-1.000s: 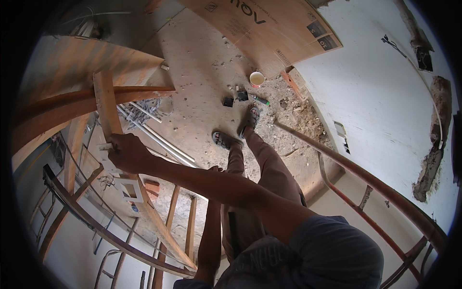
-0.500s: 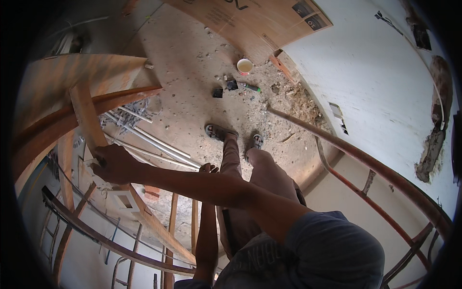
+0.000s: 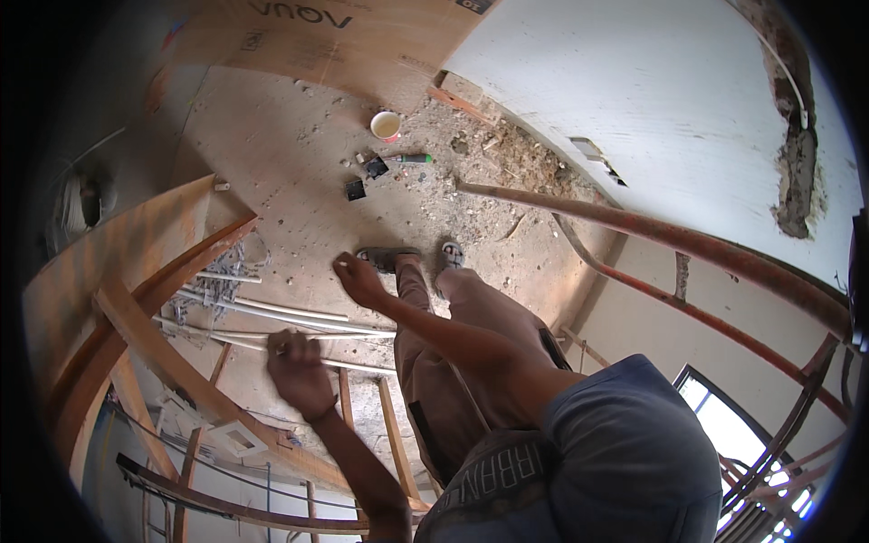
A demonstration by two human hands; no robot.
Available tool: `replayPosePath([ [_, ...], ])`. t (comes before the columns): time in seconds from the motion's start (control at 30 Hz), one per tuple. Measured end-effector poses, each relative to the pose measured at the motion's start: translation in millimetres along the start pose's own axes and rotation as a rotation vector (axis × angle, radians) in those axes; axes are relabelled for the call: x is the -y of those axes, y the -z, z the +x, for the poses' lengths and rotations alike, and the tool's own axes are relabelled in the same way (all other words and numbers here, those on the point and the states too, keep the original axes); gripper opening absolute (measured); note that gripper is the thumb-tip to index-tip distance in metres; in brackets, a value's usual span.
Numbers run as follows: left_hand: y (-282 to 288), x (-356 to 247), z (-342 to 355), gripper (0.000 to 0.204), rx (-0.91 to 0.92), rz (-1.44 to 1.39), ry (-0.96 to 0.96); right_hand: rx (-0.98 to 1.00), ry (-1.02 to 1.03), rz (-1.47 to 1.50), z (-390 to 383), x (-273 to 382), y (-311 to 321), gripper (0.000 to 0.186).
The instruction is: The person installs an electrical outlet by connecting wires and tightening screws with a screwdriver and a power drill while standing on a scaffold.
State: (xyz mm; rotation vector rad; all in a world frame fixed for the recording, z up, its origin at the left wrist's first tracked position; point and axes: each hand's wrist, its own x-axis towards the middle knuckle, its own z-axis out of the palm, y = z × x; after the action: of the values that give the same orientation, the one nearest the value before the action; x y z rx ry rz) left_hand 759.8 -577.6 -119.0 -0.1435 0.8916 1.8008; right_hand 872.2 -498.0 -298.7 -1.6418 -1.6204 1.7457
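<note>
My left hand [image 3: 303, 378] is raised above the white pipes, slightly blurred, its fingers curled in. Whether anything sits inside them is hidden. My right hand [image 3: 362, 282] is in front of my legs, near one sandal in the picture. Its fingers are pressed together, and whatever they may hold is too small to make out. Neither hand touches the wooden frame. A wooden post [image 3: 149, 339] slants down from the curved-looking brown beam [image 3: 172, 281], to the left of my left hand. Below it lies a pale plate with a square opening [image 3: 237, 439].
White pipes [image 3: 299, 317] and grey tangled scraps [image 3: 213, 294] lie at left. On the gritty floor stand a tub [image 3: 386, 127], black boxes [image 3: 355, 189] and a green-tipped tool [image 3: 415, 158]. A cardboard sheet [image 3: 308, 54] lies beyond. Rusty metal rails [image 3: 634, 226] run along the right.
My right hand has left the wooden post and drawn back toward my legs. My left hand has moved up and leftward, over the pipes. The whole view has turned and shifted.
</note>
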Motion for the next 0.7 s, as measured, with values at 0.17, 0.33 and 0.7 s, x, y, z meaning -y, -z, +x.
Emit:
replayPosePath([
  [0.17, -138, -111, -16, 0.013, 1.239, 0.081, -0.147, 0.058, -0.075, -0.391, -57, -123, 71, 0.022],
  [0.33, -231, -72, 1, 0.006, 1.517, 0.183, -0.238, 0.375, -0.161, -0.324, -85, -168, 86, 0.021],
  [0.7, -259, 49, 19, 0.007, 1.417, 0.228, -0.089, 0.213, -0.18, -0.484, -66, -150, 160, 0.021],
])
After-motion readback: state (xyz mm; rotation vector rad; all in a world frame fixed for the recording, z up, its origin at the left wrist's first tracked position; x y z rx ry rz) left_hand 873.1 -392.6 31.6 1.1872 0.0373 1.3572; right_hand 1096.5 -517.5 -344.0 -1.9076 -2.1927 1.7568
